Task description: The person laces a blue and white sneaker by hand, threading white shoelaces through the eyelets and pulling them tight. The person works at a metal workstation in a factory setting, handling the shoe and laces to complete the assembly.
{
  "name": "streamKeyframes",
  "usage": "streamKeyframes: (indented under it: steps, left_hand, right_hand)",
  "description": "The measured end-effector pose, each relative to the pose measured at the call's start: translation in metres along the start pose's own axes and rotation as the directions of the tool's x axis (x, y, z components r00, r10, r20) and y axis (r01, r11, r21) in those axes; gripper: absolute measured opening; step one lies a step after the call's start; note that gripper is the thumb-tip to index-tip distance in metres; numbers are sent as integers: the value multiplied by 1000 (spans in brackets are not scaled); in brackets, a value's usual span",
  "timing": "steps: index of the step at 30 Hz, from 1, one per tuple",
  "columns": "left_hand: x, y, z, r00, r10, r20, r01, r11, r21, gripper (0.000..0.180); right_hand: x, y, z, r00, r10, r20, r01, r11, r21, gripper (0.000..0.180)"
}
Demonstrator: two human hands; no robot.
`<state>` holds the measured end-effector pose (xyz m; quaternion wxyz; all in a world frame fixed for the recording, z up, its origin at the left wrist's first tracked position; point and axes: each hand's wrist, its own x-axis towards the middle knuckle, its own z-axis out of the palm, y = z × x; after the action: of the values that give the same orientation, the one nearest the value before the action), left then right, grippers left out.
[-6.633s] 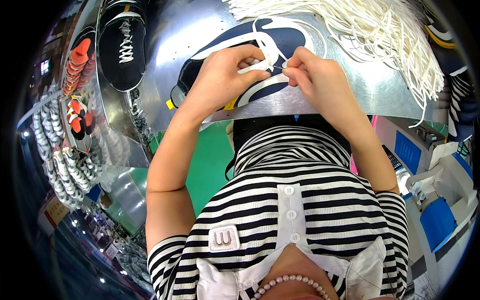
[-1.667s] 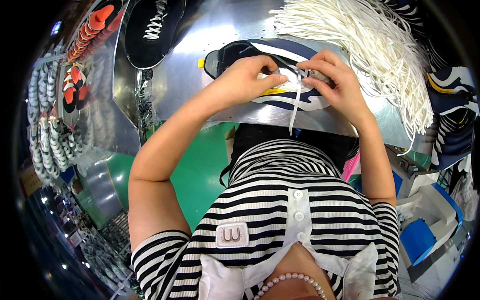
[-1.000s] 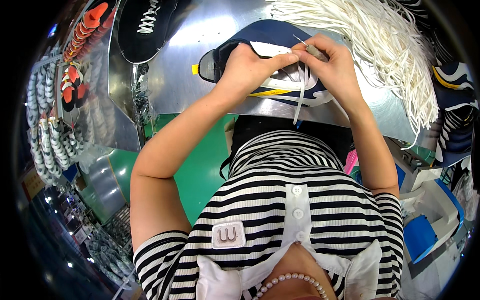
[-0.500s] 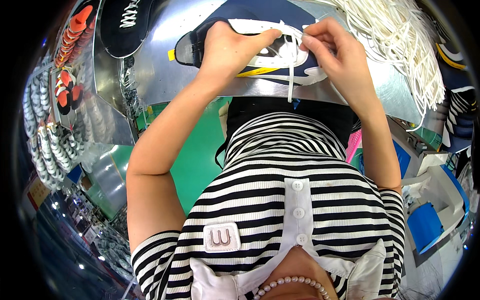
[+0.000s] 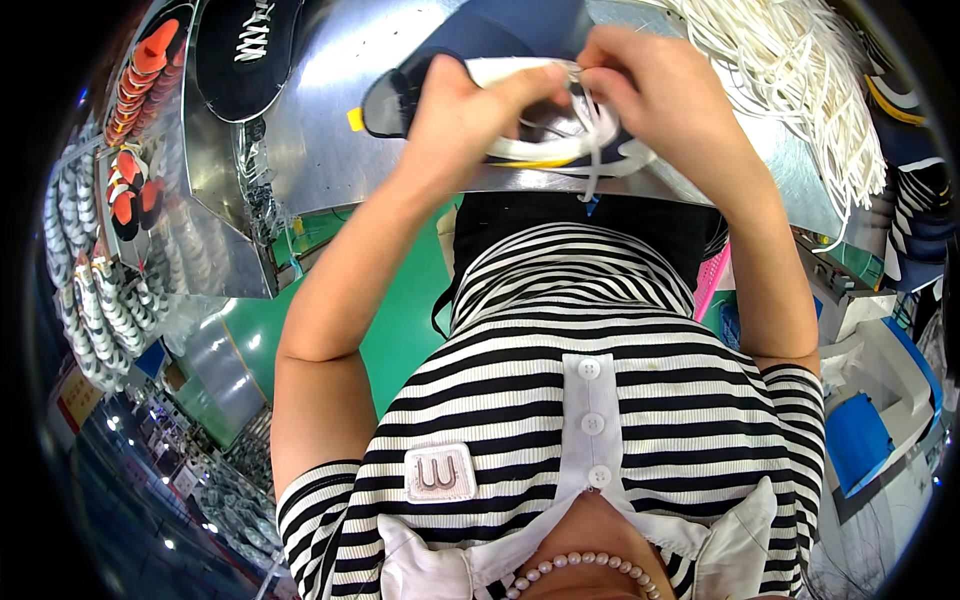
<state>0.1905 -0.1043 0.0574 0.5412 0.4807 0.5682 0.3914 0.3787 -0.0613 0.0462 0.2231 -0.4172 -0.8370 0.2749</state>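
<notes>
A navy and white shoe upper (image 5: pixel 545 150) with a yellow tab at its left end lies on the metal table. My left hand (image 5: pixel 460 110) is closed on it, fingers in its opening and the thumb reaching over the white eyelet edge. My right hand (image 5: pixel 655 90) pinches a white shoelace (image 5: pixel 594 150) at the far eyelet edge, close to my left fingertips. One end of that lace hangs across the upper toward me. Motion blurs the upper and lace, so the exact eyelet cannot be made out.
A heap of loose white laces (image 5: pixel 800 90) covers the table's right side. Another navy piece (image 5: pixel 510 30) lies behind the upper. At the left is a black form with white lacing (image 5: pixel 240 60); orange shoe parts (image 5: pixel 150 70) hang beyond it. The metal table (image 5: pixel 320 150) ends near my waist.
My right hand has moved left, up to my left fingertips, drawing the lace along. The upper has tilted and shifted slightly, with its navy backing piece showing more.
</notes>
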Motion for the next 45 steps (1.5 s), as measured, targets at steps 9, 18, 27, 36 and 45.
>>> streamKeyframes:
  steps: [9,18,27,36,45]
  left_hand:
    - [5,5,-22,963,-268,28,270,961,-61,32]
    - [25,-5,-5,991,-125,-50,131,981,145,31]
    - [-9,45,-43,933,-156,326,266,906,-329,29]
    - [-37,28,-33,933,338,123,-359,851,384,10]
    - [-30,-14,-1,869,494,32,-388,638,665,24]
  right_hand:
    - [-3,-5,-31,965,245,-97,-229,961,152,13]
    - [-5,12,28,948,257,-190,-160,896,413,20]
    - [-3,15,42,883,256,-394,-246,966,78,21]
    - [0,12,35,869,376,-322,-304,919,251,23]
    - [-60,-34,16,928,339,-151,-214,821,529,17]
